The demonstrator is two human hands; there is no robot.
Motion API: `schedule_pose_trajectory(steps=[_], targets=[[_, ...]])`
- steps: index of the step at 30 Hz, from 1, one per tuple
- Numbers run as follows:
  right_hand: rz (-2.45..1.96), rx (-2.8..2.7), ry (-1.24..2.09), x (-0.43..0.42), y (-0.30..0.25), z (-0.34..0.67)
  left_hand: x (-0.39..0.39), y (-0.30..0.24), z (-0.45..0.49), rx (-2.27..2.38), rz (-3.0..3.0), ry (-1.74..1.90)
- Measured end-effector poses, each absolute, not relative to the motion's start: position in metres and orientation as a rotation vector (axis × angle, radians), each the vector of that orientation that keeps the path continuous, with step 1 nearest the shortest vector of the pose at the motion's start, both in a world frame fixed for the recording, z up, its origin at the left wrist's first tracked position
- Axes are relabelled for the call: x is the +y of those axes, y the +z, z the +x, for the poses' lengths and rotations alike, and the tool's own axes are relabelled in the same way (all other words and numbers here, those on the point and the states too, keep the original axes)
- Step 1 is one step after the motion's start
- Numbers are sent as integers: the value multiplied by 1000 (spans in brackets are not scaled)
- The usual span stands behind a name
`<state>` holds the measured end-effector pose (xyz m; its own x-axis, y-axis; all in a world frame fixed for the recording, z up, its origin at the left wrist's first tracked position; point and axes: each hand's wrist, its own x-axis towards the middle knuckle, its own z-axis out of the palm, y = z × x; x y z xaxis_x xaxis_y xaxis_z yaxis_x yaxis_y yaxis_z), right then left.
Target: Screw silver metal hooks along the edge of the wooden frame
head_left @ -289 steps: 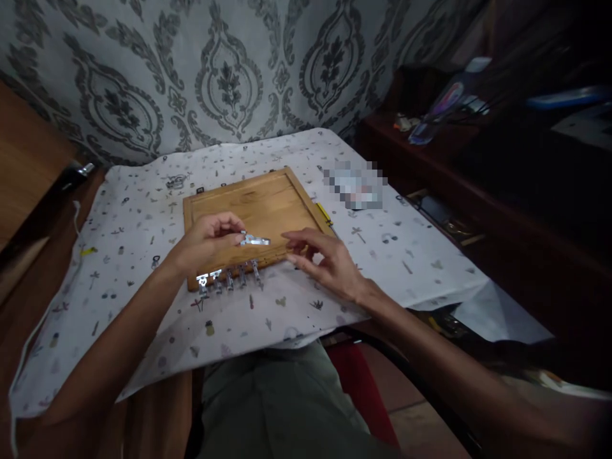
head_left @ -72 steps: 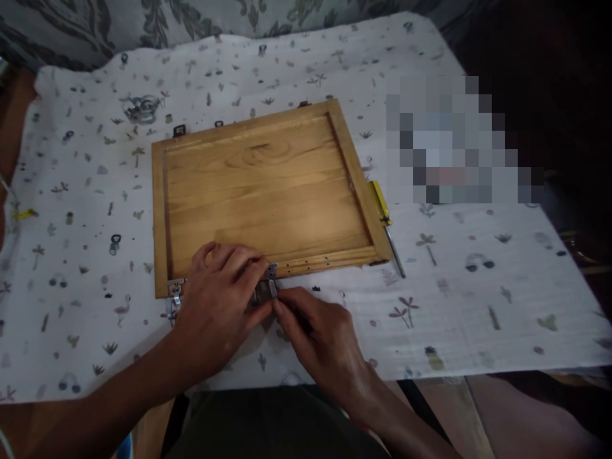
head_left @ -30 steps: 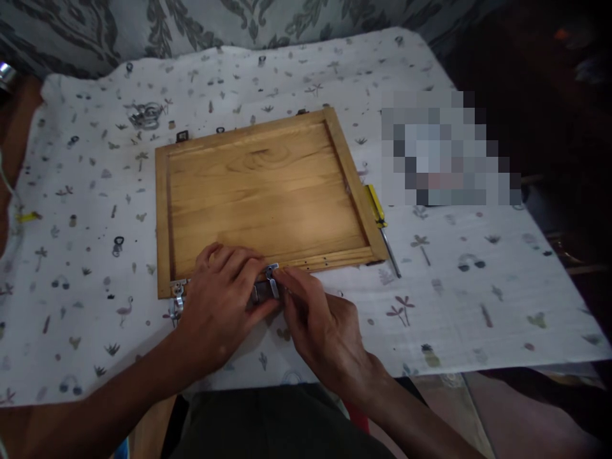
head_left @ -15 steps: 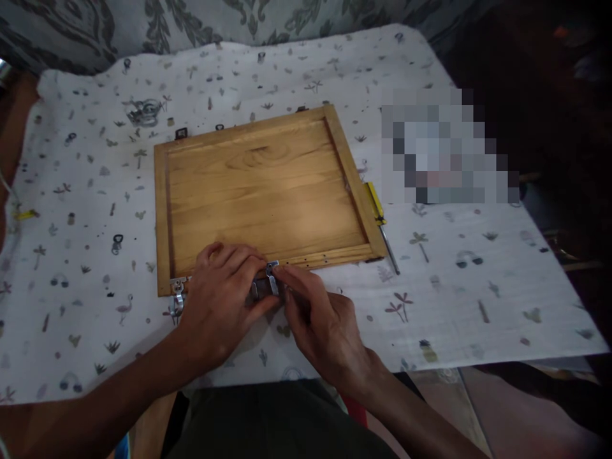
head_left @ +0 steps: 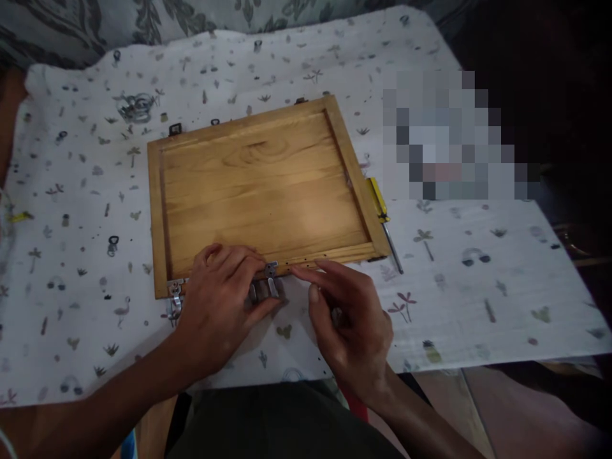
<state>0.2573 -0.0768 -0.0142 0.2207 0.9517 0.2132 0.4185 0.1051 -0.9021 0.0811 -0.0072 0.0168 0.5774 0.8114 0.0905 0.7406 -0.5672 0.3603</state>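
A shallow wooden tray-like panel (head_left: 258, 185) lies flat on a patterned white cloth (head_left: 454, 280). Small metal hooks (head_left: 271, 280) hang along its near edge, one more (head_left: 174, 298) at the near left corner. My left hand (head_left: 217, 306) rests on that near edge, fingers curled over the hooks and pressing on them. My right hand (head_left: 351, 319) hovers just right of the hooks, fingers loosely spread, index finger reaching toward the panel's edge, nothing visible in it.
A yellow-handled screwdriver (head_left: 382, 217) lies along the panel's right side. A cluster of metal parts (head_left: 136, 105) sits on the cloth at the far left. A blurred-out patch (head_left: 449, 140) lies at the right. The cloth's near edge hangs over my lap.
My right hand has let go of the hook by my left fingers and drawn back to the right, its fingers opening. My left hand has stayed put.
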Motion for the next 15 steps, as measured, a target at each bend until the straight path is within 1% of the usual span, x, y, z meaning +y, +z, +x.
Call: schedule_pose_trajectory(steps=[7, 15], targets=[[-1500, -1374, 693, -75, -9, 256, -8, 16, 81, 1266, 2499, 362], [-1459, -1407, 680, -74, -16, 258, -7, 14, 81, 1273, 2532, 380]])
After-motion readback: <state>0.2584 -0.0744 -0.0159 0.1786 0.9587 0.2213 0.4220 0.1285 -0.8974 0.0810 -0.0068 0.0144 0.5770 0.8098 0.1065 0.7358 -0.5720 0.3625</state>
